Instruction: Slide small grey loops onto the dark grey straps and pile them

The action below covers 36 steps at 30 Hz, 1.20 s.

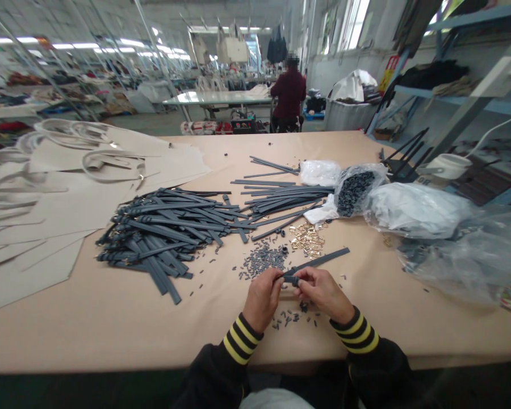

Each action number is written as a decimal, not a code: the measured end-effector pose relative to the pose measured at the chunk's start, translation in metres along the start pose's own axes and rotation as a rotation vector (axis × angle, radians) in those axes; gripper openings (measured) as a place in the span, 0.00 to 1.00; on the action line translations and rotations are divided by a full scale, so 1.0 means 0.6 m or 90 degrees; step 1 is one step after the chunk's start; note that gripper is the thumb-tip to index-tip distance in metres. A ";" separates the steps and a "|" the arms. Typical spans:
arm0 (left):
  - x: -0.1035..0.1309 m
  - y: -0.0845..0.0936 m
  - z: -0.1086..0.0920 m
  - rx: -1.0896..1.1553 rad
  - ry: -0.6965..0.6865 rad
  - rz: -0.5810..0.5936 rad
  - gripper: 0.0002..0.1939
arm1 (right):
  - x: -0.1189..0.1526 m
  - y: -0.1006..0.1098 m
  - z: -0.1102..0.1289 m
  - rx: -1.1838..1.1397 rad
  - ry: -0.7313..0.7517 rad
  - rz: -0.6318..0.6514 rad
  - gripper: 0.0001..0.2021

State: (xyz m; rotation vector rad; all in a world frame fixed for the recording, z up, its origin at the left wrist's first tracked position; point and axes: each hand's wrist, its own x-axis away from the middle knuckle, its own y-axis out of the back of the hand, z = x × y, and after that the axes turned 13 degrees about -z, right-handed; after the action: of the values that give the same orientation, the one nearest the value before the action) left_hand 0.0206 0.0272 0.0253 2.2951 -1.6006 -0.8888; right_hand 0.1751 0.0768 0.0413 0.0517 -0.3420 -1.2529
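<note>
A dark grey strap (323, 259) runs up to the right from between my hands, one end folded back near my fingers. My left hand (263, 296) is closed on the strap from the left. Thumb and fingers of my right hand (321, 291) pinch the folded end, by a small dark loop (295, 280). Just beyond my hands lies a heap of small dark grey pieces (264, 258), with gold metal buckles (309, 240) beside it. More small dark pieces (287, 319) are scattered below my hands. Whether a buckle sits inside the fold is hidden by my fingers.
A big pile of dark straps (166, 227) lies left, with looser straps (281, 199) behind. Beige panels with handles (153, 159) cover the far left. Plastic bags (421, 207) stand right, one bag of dark loops (355, 190) open. A person (288, 94) stands beyond the table.
</note>
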 end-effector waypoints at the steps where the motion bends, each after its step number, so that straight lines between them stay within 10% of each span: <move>1: 0.001 -0.001 -0.001 -0.011 -0.022 -0.002 0.07 | -0.001 0.000 -0.002 0.003 -0.001 -0.001 0.06; 6: 0.004 0.000 -0.014 -0.018 -0.084 0.025 0.07 | -0.004 0.002 -0.012 0.039 0.007 -0.022 0.07; 16: 0.000 0.005 0.001 0.141 0.065 0.098 0.08 | 0.002 0.013 0.013 0.127 0.081 0.048 0.12; 36: 0.019 -0.022 -0.004 0.274 0.234 -0.015 0.07 | 0.013 -0.009 0.011 0.212 0.234 -0.024 0.14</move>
State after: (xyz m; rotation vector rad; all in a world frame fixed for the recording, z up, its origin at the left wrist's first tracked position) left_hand 0.0352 0.0218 0.0168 2.5603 -1.7193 -0.1058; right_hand 0.1701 0.0686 0.0483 0.5685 -0.2269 -1.1849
